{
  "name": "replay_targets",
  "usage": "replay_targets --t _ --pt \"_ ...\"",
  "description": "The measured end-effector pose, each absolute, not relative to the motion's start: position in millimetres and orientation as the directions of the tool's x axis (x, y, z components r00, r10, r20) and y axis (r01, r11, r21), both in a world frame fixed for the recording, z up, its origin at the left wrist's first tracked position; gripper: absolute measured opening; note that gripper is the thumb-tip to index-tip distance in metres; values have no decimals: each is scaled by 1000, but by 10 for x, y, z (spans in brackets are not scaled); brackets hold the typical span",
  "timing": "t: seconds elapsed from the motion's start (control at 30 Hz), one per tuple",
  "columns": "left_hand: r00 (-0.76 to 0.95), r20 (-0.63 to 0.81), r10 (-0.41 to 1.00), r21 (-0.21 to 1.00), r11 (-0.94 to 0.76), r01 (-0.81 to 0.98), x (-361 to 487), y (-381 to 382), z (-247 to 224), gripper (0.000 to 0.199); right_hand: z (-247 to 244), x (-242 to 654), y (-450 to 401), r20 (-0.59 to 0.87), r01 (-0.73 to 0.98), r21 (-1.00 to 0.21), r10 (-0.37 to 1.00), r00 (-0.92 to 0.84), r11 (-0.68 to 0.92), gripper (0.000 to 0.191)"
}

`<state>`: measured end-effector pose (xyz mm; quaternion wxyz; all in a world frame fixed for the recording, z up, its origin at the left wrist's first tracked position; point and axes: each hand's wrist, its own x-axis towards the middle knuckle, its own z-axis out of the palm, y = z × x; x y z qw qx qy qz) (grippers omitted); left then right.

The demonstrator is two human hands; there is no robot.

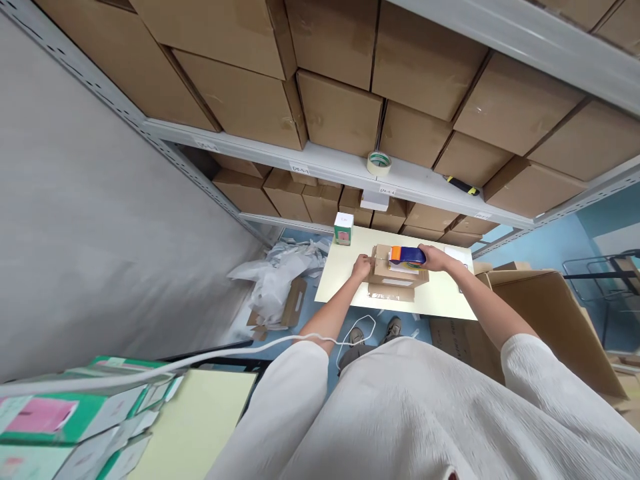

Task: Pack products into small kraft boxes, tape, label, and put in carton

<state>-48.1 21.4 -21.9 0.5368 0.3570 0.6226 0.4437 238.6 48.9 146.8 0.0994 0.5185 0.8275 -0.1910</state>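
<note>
A small cardboard box (395, 275) sits on the pale yellow table, with a flap hanging toward my body on its near side. My right hand (432, 257) is wrapped round a blue tape dispenser (411, 255) with an orange front end, held over the top of the box. At the box's left end, the curled fingers of my left hand (362, 267) grip its edge; the fingertips are too small to make out. A white and green product carton (344, 229) stands on the table beyond my left hand.
Shelves of cardboard cartons rise behind the table (340, 283). A tape roll (379, 163) and a utility knife (463, 185) lie on the shelf edge. Plastic wrap (275, 287) covers floor at left; a large open carton (550, 313) stands right. A white cable (200, 357) crosses in front.
</note>
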Motion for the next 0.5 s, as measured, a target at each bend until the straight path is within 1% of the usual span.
replay_targets --t 0.07,0.1,0.17,0.2,0.23,0.3,0.33,0.4,0.5 --pt "-165 -307 937 949 314 18 -502 204 -143 38 1451 2385 489 -355 894 -224 822 -445 387 39" --pt "-140 -255 957 962 266 67 -507 205 -93 43 1441 2382 487 -345 890 -238 823 -451 388 38" --pt "-4 -111 994 971 110 213 -507 221 16 62 1419 2370 481 -313 876 -283 825 -470 391 37" --pt "99 -60 993 955 29 295 -502 233 68 75 1407 2363 477 -299 866 -308 825 -480 393 37" --pt "200 -44 979 928 -35 372 -497 246 114 89 1396 2356 474 -286 859 -329 825 -487 392 37" --pt "347 -87 934 858 -106 502 -490 271 175 115 1380 2349 473 -281 854 -347 826 -489 387 38" --pt "383 -120 916 826 -122 550 -491 282 189 123 1377 2349 475 -290 856 -343 823 -488 386 39" --pt "405 -160 900 783 -134 607 -503 297 190 131 1386 2357 484 -325 865 -317 812 -484 389 40" --pt "404 -169 899 760 -142 634 -530 318 163 133 1436 2370 500 -365 872 -271 795 -484 407 40"
